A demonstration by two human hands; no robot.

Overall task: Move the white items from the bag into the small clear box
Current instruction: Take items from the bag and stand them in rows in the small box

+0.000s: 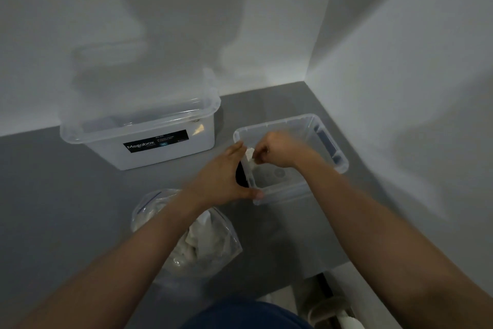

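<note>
My right hand [277, 150] pinches a white item [250, 154] over the box [282, 191], beside the rim my left hand [224, 176] grips.

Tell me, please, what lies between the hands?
In the head view, a small white item, pinched by the right hand over the small clear box the left hand grips.

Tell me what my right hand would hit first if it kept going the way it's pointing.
Probably the left hand. The right hand, pinching a white piece, points left across the small box toward those fingers on its left wall, though depth is unclear.
</note>
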